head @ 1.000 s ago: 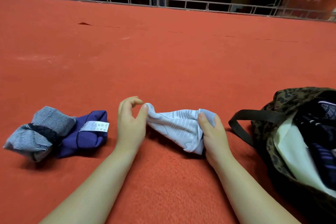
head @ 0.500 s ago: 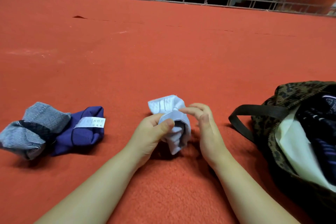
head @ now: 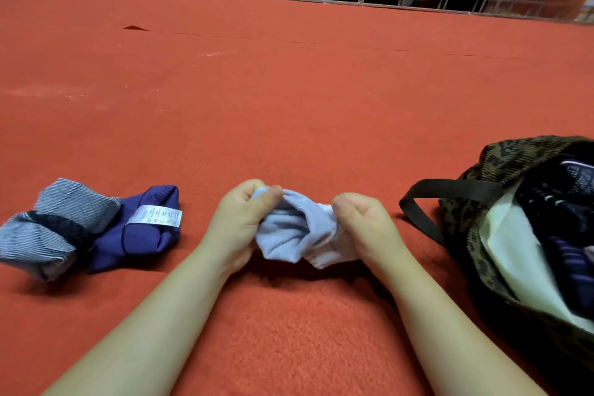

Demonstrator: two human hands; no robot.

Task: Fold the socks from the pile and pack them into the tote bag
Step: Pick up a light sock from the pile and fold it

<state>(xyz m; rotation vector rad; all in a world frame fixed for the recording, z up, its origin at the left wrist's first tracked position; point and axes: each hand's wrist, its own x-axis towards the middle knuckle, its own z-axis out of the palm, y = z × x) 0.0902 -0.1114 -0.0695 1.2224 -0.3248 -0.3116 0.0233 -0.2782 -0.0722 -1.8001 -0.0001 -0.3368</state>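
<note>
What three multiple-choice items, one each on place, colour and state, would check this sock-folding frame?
1. Where does the tote bag lie?
A. To the person's right
B. To the person's left
C. Beyond the hands, at the railing

2. What colour is the sock that bears the white label?
A. Red
B. Purple
C. Yellow

3. How is the pale blue sock held?
A. Lying untouched on the carpet
B. By the right hand alone
C. By both hands

Key: 1 A, the bag sits at the right edge with its black strap toward the hands. 2 B, the label lies on the purple sock. 3 C, the left hand and the right hand each pinch an end.
</note>
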